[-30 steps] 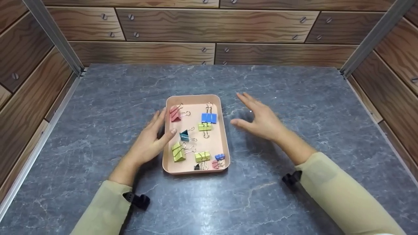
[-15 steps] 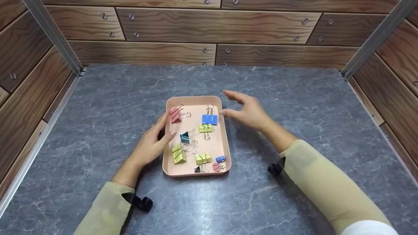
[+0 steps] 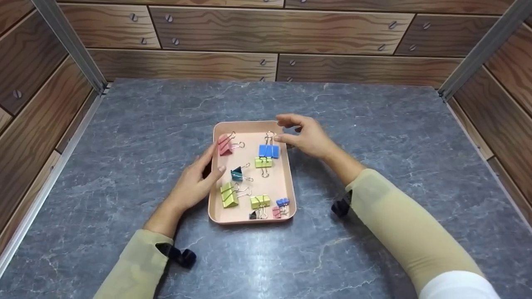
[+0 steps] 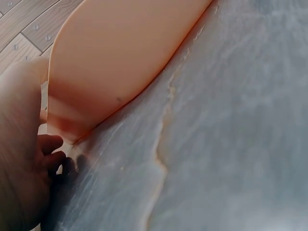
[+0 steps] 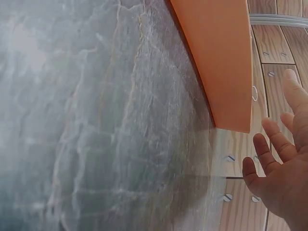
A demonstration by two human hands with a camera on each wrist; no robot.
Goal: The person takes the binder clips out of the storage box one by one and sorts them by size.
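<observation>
A shallow pink tray (image 3: 249,222) stands on the table with binder clips inside. My left hand (image 3: 193,182) holds its left side, thumb over the rim and fingers along the outer wall; in the left wrist view some fingers curl beside the tray wall (image 4: 110,53). My right hand (image 3: 305,135) hovers at the far right rim, fingers bent loosely and holding nothing, thumb tip close to the wire handles of the large blue binder clip (image 3: 269,151). Touching that clip is a lime binder clip (image 3: 263,162). A red binder clip (image 3: 225,145) lies at the far left.
Lower in the tray are a teal binder clip (image 3: 237,174), two more lime binder clips (image 3: 229,195), and small blue (image 3: 282,202), pink (image 3: 277,212) and dark (image 3: 252,215) binder clips. Wood-patterned walls (image 3: 216,29) surround the marbled table (image 3: 353,265).
My right hand has moved left, from beside the tray to over its far right rim. The left hand stays at the left side; the clips keep their places in the tray.
</observation>
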